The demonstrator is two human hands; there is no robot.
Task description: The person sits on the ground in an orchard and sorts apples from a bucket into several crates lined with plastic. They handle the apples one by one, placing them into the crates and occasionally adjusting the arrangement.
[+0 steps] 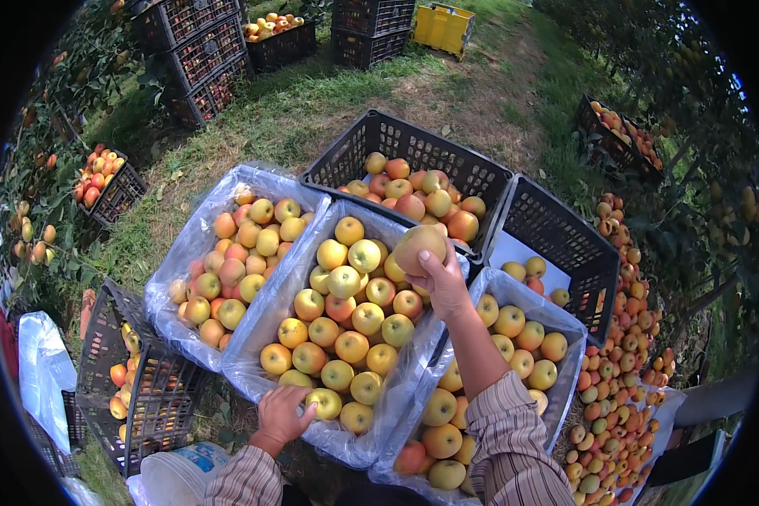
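My right hand (444,281) grips a greenish-red apple (420,250), raised over the upper right side of the middle plastic-lined crate (278,303), which is full of yellow-red apples. At that crate's lower left edge rests my left hand (284,414), its thumb and fingertips against a yellow apple (324,403); whether it grips the apple I cannot tell. Another lined crate (164,278) of apples stands on the left, and a third (569,392) lies partly under my right forearm. Beyond them, a black plastic crate (443,142) holds redder apples.
A black crate (556,221) with a few apples adjoins on the right. Many apples (626,354) lie heaped along the right side. A tilted black crate (133,379) and a white bucket (180,474) stand at lower left. Stacked crates (196,60) and a yellow crate (443,28) are farther back.
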